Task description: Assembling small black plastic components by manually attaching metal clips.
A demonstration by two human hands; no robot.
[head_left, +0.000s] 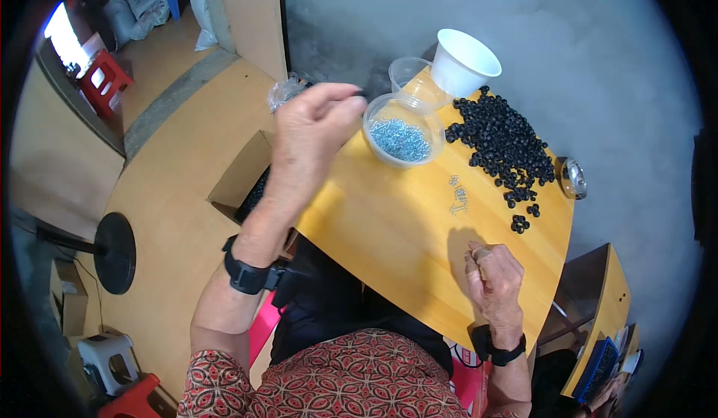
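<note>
My left hand (310,137) is raised over the table's left edge, beside a clear plastic bowl (369,130). Thumb and forefinger are pinched together on a small black piece (360,93), seen only in part. Inside that bowl lies a heap of tiny shiny blue-silver pieces (400,139). My right hand (495,274) is low over the right part of the table, its fingers curled closed; what they hold, if anything, is hidden. Beyond it a few small metal pieces (458,197) lie on the wood. A large pile of small round black parts (505,137) spreads toward the right edge.
The yellow wooden table (374,223) bears a white tub (467,62) and another clear bowl (407,74) at the back. A round metal-and-glass object (574,178) is at the right edge. An open cardboard box (243,167) stands left of the table. A person's hand (602,395) shows at lower right.
</note>
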